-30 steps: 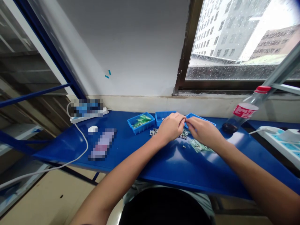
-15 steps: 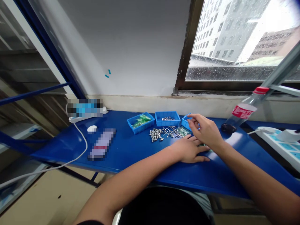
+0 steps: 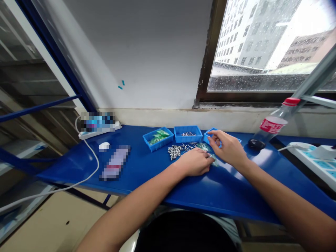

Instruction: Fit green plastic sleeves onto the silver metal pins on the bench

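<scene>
My left hand point(image 3: 194, 162) rests low on the table, its fingers curled together beside small clear-and-green pieces point(image 3: 215, 161). What lies under those fingers is hidden. Thumb and forefinger of my right hand point(image 3: 229, 146) come together in front of the right blue bin point(image 3: 208, 138), held above the table; anything between them is too small to name. Just left of my left hand lies a pile of short silver metal fittings point(image 3: 173, 152), with thin metal pins point(image 3: 189, 146) behind. The middle blue bin point(image 3: 188, 139) holds similar pins, and the left bin point(image 3: 159, 145) holds green pieces.
A clear bottle with a red cap point(image 3: 273, 123) stands by the window, right of my right hand. At far right is a white power strip point(image 3: 304, 155). On the left lie a blurred-out flat object point(image 3: 115, 163), a small white object point(image 3: 104, 146) and a white cable point(image 3: 91, 175).
My left hand has drawn leftward and its spread fingers have curled in, uncovering clear-and-green pieces on the table. My right hand stays by the right bin, its fingers slightly shifted.
</scene>
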The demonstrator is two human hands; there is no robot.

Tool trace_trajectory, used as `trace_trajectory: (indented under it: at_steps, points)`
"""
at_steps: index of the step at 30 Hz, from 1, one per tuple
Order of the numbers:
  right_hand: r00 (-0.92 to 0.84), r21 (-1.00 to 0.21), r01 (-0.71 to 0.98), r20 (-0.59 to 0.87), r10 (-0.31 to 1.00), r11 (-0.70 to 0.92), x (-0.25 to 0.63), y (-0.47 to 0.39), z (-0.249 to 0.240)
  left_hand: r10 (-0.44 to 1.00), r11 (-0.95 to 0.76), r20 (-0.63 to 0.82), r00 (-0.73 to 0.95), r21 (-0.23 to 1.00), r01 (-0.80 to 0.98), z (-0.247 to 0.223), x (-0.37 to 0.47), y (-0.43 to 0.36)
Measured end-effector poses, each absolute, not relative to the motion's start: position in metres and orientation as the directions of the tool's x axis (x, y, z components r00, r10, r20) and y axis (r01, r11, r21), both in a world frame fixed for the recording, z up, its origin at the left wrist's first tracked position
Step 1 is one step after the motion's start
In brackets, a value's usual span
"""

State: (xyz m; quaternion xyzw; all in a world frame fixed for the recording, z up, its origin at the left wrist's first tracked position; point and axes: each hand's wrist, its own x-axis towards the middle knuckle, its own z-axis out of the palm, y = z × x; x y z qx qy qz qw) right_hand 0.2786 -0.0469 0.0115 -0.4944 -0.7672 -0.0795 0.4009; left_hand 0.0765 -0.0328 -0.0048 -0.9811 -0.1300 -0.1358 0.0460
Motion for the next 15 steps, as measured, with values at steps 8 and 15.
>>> trace_trajectory:
  at_steps: [8,15]
  points:
    - [-0.071,-0.529,0.695,0.624,0.778,0.488,0.271,-0.048,0.008,0.371,-0.925,0.354,0.858,0.218,0.31,0.003,0.06,-0.018]
    - [-0.047,-0.697,0.507,0.565,0.824,0.507,0.264,-0.049,0.006,0.663,-0.719,0.493,0.563,0.628,0.297,0.017,0.045,-0.003]
